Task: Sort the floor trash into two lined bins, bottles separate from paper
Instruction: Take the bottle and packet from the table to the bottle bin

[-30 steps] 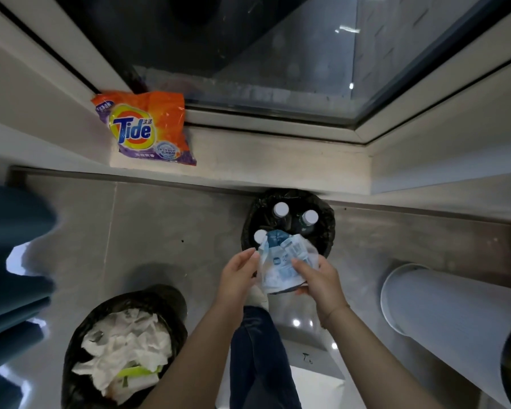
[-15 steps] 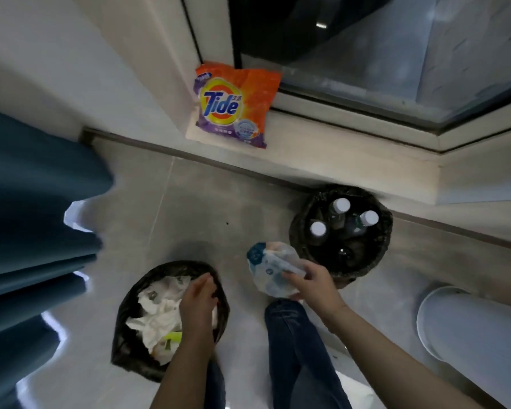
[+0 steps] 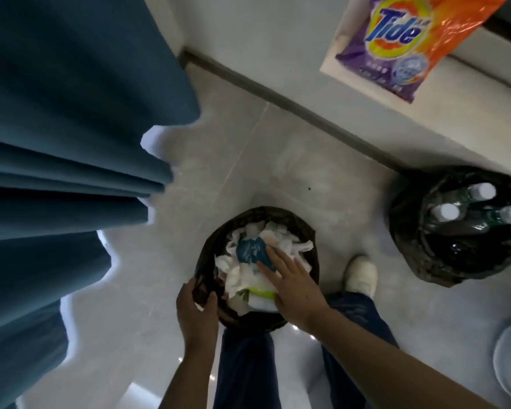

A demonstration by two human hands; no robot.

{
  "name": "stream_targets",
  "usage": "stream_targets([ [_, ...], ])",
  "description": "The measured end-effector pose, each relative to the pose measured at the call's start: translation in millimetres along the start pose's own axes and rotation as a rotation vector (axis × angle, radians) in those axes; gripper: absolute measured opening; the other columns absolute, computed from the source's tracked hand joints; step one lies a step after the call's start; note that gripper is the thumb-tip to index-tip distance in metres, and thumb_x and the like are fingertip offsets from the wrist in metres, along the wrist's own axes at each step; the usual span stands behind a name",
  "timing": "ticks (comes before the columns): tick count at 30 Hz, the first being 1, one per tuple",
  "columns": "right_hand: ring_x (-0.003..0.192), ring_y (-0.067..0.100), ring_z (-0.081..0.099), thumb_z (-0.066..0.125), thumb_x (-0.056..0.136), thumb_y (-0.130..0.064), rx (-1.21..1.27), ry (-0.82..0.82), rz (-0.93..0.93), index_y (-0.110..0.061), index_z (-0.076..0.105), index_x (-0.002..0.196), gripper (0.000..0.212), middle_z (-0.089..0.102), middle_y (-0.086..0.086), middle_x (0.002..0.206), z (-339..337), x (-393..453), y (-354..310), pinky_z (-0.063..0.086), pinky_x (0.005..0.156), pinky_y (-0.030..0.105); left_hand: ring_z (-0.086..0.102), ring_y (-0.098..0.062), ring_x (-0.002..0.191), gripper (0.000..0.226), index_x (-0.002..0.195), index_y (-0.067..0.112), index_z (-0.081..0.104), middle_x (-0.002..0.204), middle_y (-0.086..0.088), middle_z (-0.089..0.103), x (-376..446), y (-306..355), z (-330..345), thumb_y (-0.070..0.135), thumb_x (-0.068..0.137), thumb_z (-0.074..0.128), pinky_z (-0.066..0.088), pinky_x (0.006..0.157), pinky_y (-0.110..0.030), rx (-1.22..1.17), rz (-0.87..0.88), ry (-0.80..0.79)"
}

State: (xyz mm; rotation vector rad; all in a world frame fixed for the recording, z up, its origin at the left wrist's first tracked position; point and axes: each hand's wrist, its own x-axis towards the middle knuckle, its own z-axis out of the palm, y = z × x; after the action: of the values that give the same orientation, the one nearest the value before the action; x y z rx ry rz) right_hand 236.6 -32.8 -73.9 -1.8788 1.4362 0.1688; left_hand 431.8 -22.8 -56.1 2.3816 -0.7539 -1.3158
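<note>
At lower centre, right hand [image 3: 292, 286], fingers spread, presses blue-white crumpled wrapper [image 3: 251, 250] into black-lined paper bin [image 3: 210, 246]; left hand [image 3: 196, 312] pinches rim; overfilled paper may spill.

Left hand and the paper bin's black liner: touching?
Touching. The head view shows the left hand gripping the black liner at the near-left rim of the paper bin, thumb and fingers on either side of the bunched plastic.
</note>
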Motion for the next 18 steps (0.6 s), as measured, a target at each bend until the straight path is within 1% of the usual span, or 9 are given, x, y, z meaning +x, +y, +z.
stream_targets([
  [1,0.146,0.028,0.000,0.054,0.083,-0.014,0.006,-0.065,0.035,-0.024,0.022,0.149,0.074,0.000,0.006,0.159,2,0,-1,-0.004,0.113,0.043,0.040,-0.019,0.130,0.055,0.141,0.016,0.039,0.143,-0.005,0.040,2,-4,-1,0.010,0.090,0.060,0.034,0.108,-0.034,-0.037,-0.042,-0.027],
  [2,0.146,0.028,-0.001,0.053,0.083,-0.017,0.001,-0.054,0.046,-0.024,0.026,0.148,0.071,0.000,0.006,0.159,4,-1,-2,-0.006,0.112,0.041,0.037,-0.017,0.132,0.060,0.145,0.019,0.033,0.146,-0.003,0.036,4,-8,-1,0.013,0.091,0.059,0.032,0.107,-0.031,-0.079,-0.082,-0.069],
  [4,0.141,0.031,0.027,0.056,0.076,-0.023,0.011,0.064,0.043,-0.021,0.052,0.133,0.058,0.028,0.011,0.153,1,-4,-6,0.017,0.114,0.045,0.039,-0.015,0.129,0.061,0.148,0.023,0.028,0.146,0.000,0.037,7,-14,2,0.016,0.094,0.056,0.035,0.101,-0.027,-0.154,-0.150,-0.170],
  [6,0.126,0.029,0.046,0.056,0.073,-0.020,0.053,0.207,0.037,-0.017,0.064,0.117,0.044,0.050,0.011,0.138,-4,-4,-7,0.043,0.102,0.039,0.043,-0.017,0.127,0.060,0.148,0.024,0.026,0.145,0.000,0.039,11,-15,8,0.019,0.095,0.054,0.038,0.102,-0.030,-0.168,-0.174,-0.243],
  [9,0.118,0.026,0.046,0.064,0.074,-0.013,0.016,0.266,-0.018,-0.015,0.061,0.116,0.042,0.052,0.011,0.132,-6,-1,-7,0.049,0.092,0.036,0.040,-0.021,0.132,0.060,0.150,0.027,0.020,0.149,-0.002,0.036,18,-15,15,0.024,0.097,0.050,0.035,0.109,-0.037,-0.182,-0.199,-0.265],
  [12,0.128,0.033,0.045,0.073,0.073,-0.022,-0.083,0.101,-0.048,-0.019,0.054,0.129,0.059,0.043,0.012,0.143,5,9,-3,0.048,0.094,0.040,0.043,-0.023,0.128,0.049,0.148,0.026,0.028,0.144,-0.003,0.042,28,-16,17,0.025,0.100,0.042,0.037,0.106,-0.035,-0.153,-0.188,-0.229],
  [14,0.132,0.037,0.042,0.077,0.072,-0.030,-0.150,-0.009,-0.030,-0.022,0.050,0.134,0.068,0.037,0.011,0.148,12,19,-2,0.045,0.097,0.045,0.050,-0.025,0.121,0.041,0.142,0.026,0.040,0.137,-0.005,0.050,38,-21,15,0.026,0.101,0.038,0.041,0.105,-0.042,-0.127,-0.200,-0.215],
  [16,0.138,0.039,0.029,0.068,0.082,-0.033,-0.175,-0.084,-0.013,-0.024,0.039,0.142,0.067,0.024,0.009,0.155,21,32,1,0.035,0.107,0.052,0.056,-0.027,0.112,0.036,0.134,0.026,0.049,0.129,-0.008,0.056,48,-27,13,0.029,0.100,0.037,0.046,0.099,-0.047,-0.099,-0.226,-0.234],
  [18,0.143,0.038,0.012,0.048,0.095,-0.036,-0.152,-0.214,0.031,-0.029,0.016,0.150,0.063,-0.001,0.003,0.159,28,42,4,0.014,0.115,0.052,0.059,-0.027,0.106,0.034,0.129,0.021,0.054,0.121,-0.010,0.061,54,-31,9,0.030,0.101,0.038,0.049,0.096,-0.048,-0.080,-0.236,-0.266],
])
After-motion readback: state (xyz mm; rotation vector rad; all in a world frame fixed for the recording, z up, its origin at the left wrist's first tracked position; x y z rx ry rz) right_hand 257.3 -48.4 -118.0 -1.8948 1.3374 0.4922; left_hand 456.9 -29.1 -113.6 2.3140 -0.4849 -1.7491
